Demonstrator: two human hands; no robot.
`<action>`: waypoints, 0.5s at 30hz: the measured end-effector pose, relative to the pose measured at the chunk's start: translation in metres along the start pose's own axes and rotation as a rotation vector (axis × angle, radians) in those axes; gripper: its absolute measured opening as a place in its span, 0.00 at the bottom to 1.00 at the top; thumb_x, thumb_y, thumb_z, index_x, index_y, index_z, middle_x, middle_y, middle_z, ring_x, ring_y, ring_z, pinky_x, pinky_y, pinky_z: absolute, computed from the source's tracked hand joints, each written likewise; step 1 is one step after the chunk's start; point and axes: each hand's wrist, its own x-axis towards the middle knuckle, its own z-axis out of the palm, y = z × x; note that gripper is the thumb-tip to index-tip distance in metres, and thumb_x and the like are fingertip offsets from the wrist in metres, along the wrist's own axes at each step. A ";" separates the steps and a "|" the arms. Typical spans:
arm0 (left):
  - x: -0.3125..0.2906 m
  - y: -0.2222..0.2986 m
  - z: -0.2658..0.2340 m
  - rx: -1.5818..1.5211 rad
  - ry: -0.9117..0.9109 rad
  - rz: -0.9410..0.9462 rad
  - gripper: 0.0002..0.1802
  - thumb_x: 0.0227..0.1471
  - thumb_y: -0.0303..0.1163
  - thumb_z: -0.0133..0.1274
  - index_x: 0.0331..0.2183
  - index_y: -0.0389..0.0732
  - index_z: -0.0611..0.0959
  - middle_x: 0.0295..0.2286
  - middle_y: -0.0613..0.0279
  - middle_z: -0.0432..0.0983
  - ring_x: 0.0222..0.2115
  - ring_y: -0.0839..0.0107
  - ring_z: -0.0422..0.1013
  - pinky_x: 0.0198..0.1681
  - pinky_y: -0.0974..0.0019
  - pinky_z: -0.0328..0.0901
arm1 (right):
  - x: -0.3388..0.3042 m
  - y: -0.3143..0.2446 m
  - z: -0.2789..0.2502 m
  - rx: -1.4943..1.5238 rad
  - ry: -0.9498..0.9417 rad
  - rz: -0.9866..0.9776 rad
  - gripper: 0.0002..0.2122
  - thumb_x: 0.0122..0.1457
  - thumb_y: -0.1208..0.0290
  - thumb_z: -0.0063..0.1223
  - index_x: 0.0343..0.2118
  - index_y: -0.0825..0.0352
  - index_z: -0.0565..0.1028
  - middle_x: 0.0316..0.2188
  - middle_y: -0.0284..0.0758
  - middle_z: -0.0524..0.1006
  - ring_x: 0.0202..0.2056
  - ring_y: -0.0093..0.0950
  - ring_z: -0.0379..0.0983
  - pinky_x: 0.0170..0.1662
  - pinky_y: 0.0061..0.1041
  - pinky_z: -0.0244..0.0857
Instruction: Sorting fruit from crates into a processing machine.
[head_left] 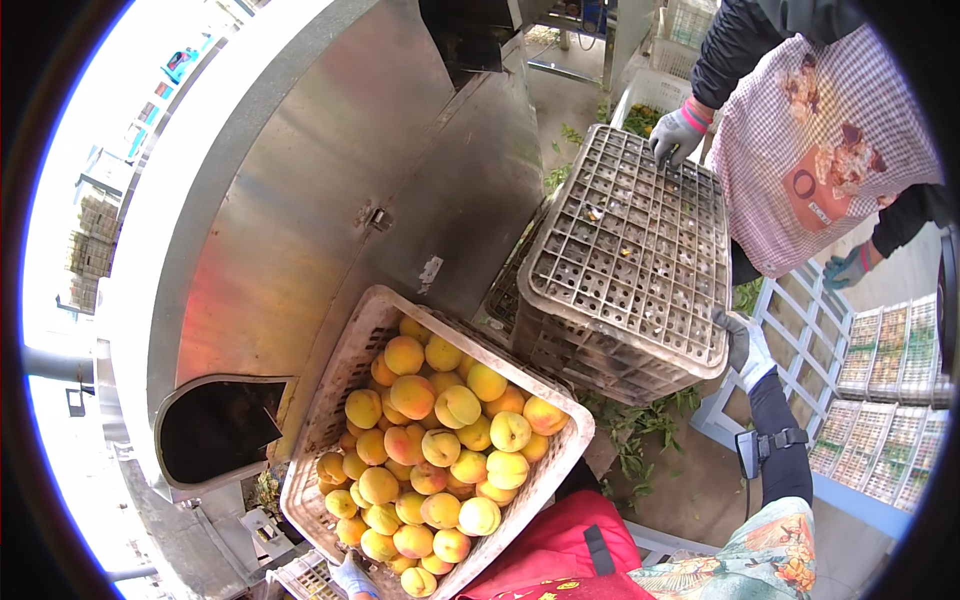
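A pale plastic crate [572, 415] heaped with yellow-orange peaches [430, 470] is tilted in front of me. At its near left rim is my left hand [352, 577] in a grey-and-white glove, closed on the edge, its fingers partly hidden. To the right, my gloved right hand [745, 345] grips the near right edge of a dirty, pale plastic crate [630, 240], whose gridded bottom faces up. A co-worker's grey-gloved hand [680, 132] rests on the far edge of that same crate. The co-worker's other gloved hand [848, 268] hangs beside a blue lattice frame.
A large curved metal machine [330, 200] with a dark opening [220, 430] fills the left. Green leaves [640, 440] litter the floor. The blue lattice frame [790, 340] and stacked crates [890, 400] stand at right. The co-worker [820, 140] stands at far right.
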 end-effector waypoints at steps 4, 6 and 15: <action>0.013 -0.002 0.008 0.063 -0.017 -0.003 0.22 0.53 0.27 0.53 0.49 0.30 0.71 0.39 0.51 0.75 0.33 0.59 0.74 0.32 0.56 0.72 | 0.000 -0.005 -0.051 -0.073 0.102 -0.024 0.12 0.55 0.74 0.56 0.41 0.74 0.76 0.35 0.37 0.79 0.34 0.25 0.77 0.41 0.26 0.73; -0.001 0.007 0.014 0.050 -0.017 0.015 0.22 0.52 0.26 0.53 0.48 0.29 0.71 0.38 0.51 0.75 0.33 0.59 0.74 0.32 0.57 0.72 | -0.022 -0.028 -0.038 -0.138 0.079 -0.035 0.11 0.54 0.74 0.57 0.38 0.74 0.76 0.35 0.37 0.79 0.33 0.26 0.77 0.40 0.27 0.73; 0.007 -0.001 0.008 -0.014 -0.025 -0.112 0.21 0.53 0.27 0.50 0.48 0.28 0.70 0.41 0.47 0.74 0.36 0.58 0.73 0.38 0.56 0.70 | -0.089 0.003 -0.129 -0.340 0.309 0.033 0.12 0.45 0.79 0.60 0.34 0.73 0.74 0.29 0.35 0.78 0.29 0.24 0.75 0.35 0.24 0.72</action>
